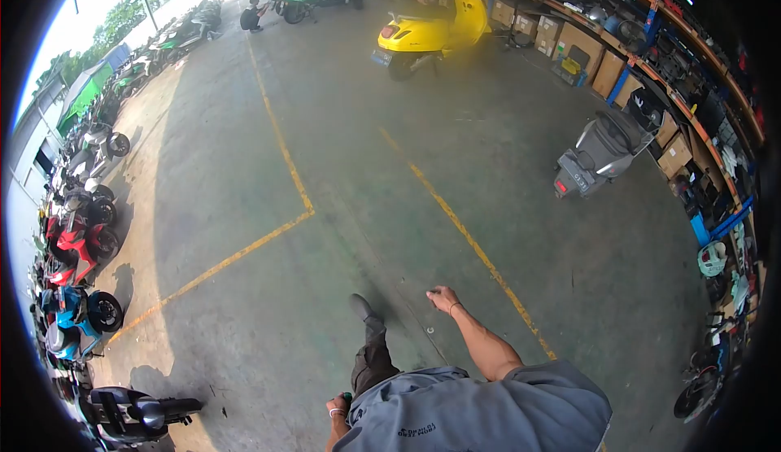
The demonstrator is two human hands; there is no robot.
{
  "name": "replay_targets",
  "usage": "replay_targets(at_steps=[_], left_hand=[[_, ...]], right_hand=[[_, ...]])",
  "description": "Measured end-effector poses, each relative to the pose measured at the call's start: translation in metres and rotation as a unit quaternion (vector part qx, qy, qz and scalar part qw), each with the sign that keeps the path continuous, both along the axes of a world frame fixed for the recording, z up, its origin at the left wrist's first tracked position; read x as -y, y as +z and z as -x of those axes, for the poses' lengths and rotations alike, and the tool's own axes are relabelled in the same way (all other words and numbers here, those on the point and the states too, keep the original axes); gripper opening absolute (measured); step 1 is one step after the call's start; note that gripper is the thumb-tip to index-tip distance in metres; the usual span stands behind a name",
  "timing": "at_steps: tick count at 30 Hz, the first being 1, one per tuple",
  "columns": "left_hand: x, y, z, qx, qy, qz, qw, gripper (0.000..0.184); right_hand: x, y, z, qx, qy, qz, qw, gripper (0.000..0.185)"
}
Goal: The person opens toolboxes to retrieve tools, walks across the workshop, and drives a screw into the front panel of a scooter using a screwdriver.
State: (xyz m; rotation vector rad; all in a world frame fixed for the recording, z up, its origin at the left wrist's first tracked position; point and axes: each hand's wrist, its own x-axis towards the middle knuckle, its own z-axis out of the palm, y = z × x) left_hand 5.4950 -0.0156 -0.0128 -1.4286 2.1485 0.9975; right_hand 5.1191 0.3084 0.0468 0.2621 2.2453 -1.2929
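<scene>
My right hand (442, 299) swings out ahead of my body over the floor, its fingers curled closed. Whether something small sits in them is too small to tell. Low beside my hip, my left hand (337, 406), with a white band at the wrist, is closed around a small dark object with a green part (348, 398). What kind of object it is cannot be made out. A grey shirt (480, 411) covers my torso, and one dark shoe (363, 305) is stretched forward in a step.
Yellow lines (455, 218) mark the floor. Motorcycles (81, 240) line the left side. A yellow scooter (439, 30) with a person beside it stands ahead, a grey scooter (606, 149) to the right, near shelving (651, 65) and boxes. Another person (252, 17) crouches far off.
</scene>
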Motion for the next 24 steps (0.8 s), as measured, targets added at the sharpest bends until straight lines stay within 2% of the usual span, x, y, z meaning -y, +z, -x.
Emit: replay_targets(at_steps=[2,5,6,8,10,11,12,13,15,17,20,22,23,24], left_hand=[[0.031,-0.019,0.05,0.096,0.004,0.003,0.995,0.039],[0.095,-0.042,0.13,0.138,-0.043,0.005,0.99,0.039],[0.119,-0.046,0.159,0.143,-0.074,0.012,0.987,0.04],[0.166,-0.046,0.219,0.133,-0.17,0.046,0.975,0.041],[0.209,-0.038,0.283,0.056,-0.254,0.108,0.959,0.038],[0.227,-0.024,0.326,-0.057,0.02,-0.1,0.993,0.031],[0.245,-0.007,0.37,-0.17,0.326,-0.228,0.902,0.027],[0.268,0.003,0.414,-0.164,0.284,-0.188,0.926,0.027],[0.309,0.032,0.505,-0.168,0.248,-0.174,0.938,0.028],[0.345,0.046,0.59,-0.171,0.155,-0.097,0.968,0.03],[0.388,0.054,0.701,-0.191,0.136,-0.105,0.966,0.033],[0.409,0.045,0.763,-0.197,0.152,-0.118,0.961,0.033],[0.419,0.035,0.782,-0.195,0.17,-0.131,0.957,0.033],[0.427,0.026,0.803,-0.174,0.185,-0.155,0.955,0.032]], right_hand=[[0.017,-0.01,0.042,0.03,-0.034,-0.027,0.999,0.03],[0.029,-0.046,0.078,0.128,-0.04,-0.13,0.982,0.023],[0.027,-0.066,0.088,0.209,-0.02,-0.149,0.966,0.023],[0.019,-0.134,0.103,0.29,0.048,-0.188,0.937,0.024],[0.036,-0.124,0.131,0.295,0.035,-0.17,0.94,0.023],[0.052,-0.115,0.14,0.299,0.025,-0.144,0.943,0.022],[0.086,-0.064,0.163,0.267,-0.101,-0.147,0.947,0.025],[0.106,-0.055,0.19,0.272,-0.105,-0.142,0.946,0.025],[0.146,-0.056,0.242,0.206,-0.079,-0.166,0.961,0.03],[0.186,-0.066,0.301,0.184,-0.06,-0.178,0.965,0.036],[0.247,-0.085,0.406,0.183,-0.012,-0.173,0.968,0.036],[0.275,-0.096,0.484,0.128,0.055,-0.209,0.968,0.035],[0.286,-0.09,0.521,0.128,0.053,-0.21,0.968,0.035],[0.298,-0.083,0.561,0.142,-0.001,-0.18,0.973,0.034]])
